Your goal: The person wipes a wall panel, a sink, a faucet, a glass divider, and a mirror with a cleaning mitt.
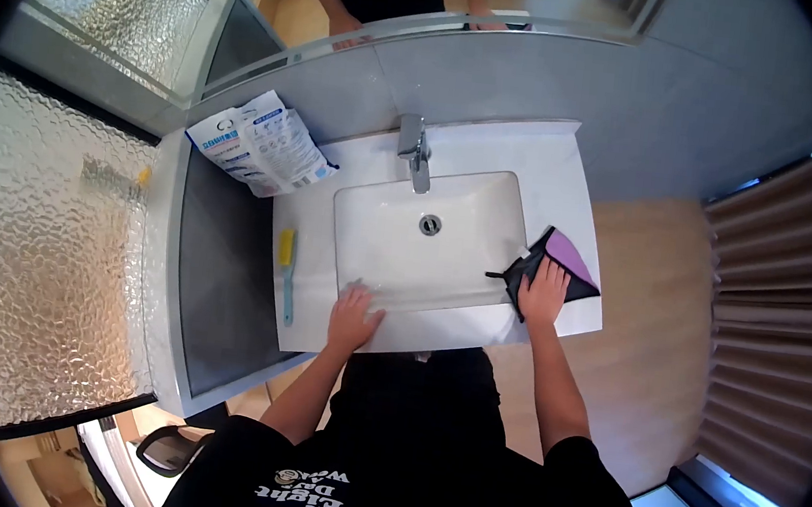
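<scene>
My left hand [354, 319] rests on the front left rim of the white sink [395, 262], fingers stretched out and nothing held. My right hand [544, 293] lies on a folded cloth [573, 261], black on one side and purple on the other, with a small black loop. The fingers lie flat over the cloth, pressing it on the countertop right of the basin. Part of the cloth is hidden under that hand. A chrome faucet [417, 151] stands at the back of the basin, above the drain [430, 224].
A brush [287, 276] with yellow bristles and a blue handle lies left of the sink. Behind it, a white and blue plastic bag [267, 145] leans near the wall. A mirror [491, 10] runs along the back; textured glass [41, 245] stands left, a curtain [780, 323] right.
</scene>
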`<state>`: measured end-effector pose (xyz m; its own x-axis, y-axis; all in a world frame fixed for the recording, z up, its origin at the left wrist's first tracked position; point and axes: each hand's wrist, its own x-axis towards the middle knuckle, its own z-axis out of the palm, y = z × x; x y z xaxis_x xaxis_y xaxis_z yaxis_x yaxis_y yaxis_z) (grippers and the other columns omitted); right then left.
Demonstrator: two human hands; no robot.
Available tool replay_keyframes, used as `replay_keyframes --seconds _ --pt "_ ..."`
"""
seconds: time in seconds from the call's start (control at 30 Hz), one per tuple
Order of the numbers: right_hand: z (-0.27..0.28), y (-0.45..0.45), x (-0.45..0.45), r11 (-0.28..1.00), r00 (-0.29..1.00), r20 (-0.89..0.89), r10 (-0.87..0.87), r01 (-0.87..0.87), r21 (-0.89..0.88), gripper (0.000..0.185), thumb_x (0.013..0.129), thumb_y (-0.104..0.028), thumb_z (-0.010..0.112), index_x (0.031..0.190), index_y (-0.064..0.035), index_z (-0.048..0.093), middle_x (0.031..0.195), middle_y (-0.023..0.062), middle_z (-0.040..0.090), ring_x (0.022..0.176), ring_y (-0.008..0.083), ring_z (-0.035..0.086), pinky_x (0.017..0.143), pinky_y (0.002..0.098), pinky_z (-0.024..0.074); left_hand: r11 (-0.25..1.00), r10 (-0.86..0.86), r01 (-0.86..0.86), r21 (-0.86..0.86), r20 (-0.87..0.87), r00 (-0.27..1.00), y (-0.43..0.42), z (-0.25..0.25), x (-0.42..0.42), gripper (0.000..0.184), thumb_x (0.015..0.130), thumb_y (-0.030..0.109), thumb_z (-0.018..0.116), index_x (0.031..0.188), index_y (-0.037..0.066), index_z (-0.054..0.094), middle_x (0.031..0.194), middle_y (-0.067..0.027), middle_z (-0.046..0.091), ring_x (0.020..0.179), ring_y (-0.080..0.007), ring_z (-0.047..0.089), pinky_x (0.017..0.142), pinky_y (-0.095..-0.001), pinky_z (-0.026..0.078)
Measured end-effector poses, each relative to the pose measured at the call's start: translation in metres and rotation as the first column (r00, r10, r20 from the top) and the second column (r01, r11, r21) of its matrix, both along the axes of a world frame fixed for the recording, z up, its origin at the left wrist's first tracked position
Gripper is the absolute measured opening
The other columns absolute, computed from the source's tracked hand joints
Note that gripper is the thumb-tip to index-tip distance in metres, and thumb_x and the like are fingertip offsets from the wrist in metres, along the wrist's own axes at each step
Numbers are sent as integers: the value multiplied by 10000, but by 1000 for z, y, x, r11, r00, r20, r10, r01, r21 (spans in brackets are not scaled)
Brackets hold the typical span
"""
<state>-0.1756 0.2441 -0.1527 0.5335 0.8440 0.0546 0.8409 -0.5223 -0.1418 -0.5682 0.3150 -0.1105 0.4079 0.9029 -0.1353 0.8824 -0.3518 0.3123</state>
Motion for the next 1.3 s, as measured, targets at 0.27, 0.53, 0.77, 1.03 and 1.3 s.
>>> replay_keyframes --seconds 0.27,0.53,0.77,1.03,1.3 --pt "-5 91 27 973 980 43 195 -199 113 566 930 -284 621 1409 -13 488 1388 170 531 1319 356 460 1166 503 291 995 -87 89 -52 40 995 15 -19 12 281 988 290 516 1137 110 672 1375 -53 603 1344 -246 482 1146 -448 326" --pt "1 178 43 853 860 40 509 -511 107 393 965 -158 582 1348 -72 588 1297 157 599 1225 359 522 1089 478 374 1000 28 -28 -3 219 975 12 -26 4 173 896 207 592 973 99 702 1126 -52 714 1120 -268 627 1001 -420 459" --pt "4 211 12 856 812 -329 483 -359 371 357 986 -187 572 1324 -80 615 1265 183 633 1208 377 551 1068 441 411 999 54 -53 -8 216 975 13 -24 3 116 841 212 633 835 110 688 903 -67 699 945 -253 650 859 -395 499" --pt "3 241 -124 792 587 -533 609 -480 376 329 981 -201 590 1306 -171 630 1264 170 639 1221 366 568 1047 445 441 999 28 -32 19 194 981 11 -28 1 123 814 199 646 720 121 633 792 -41 670 829 -244 645 766 -382 492" --pt "21 147 -186 885 213 -942 259 -442 143 465 1066 -192 444 1530 -210 421 1448 178 528 1342 272 491 1120 323 353 992 112 -92 -92 248 962 8 -27 -2 154 843 233 629 770 100 652 814 -75 669 833 -303 633 749 -435 490"
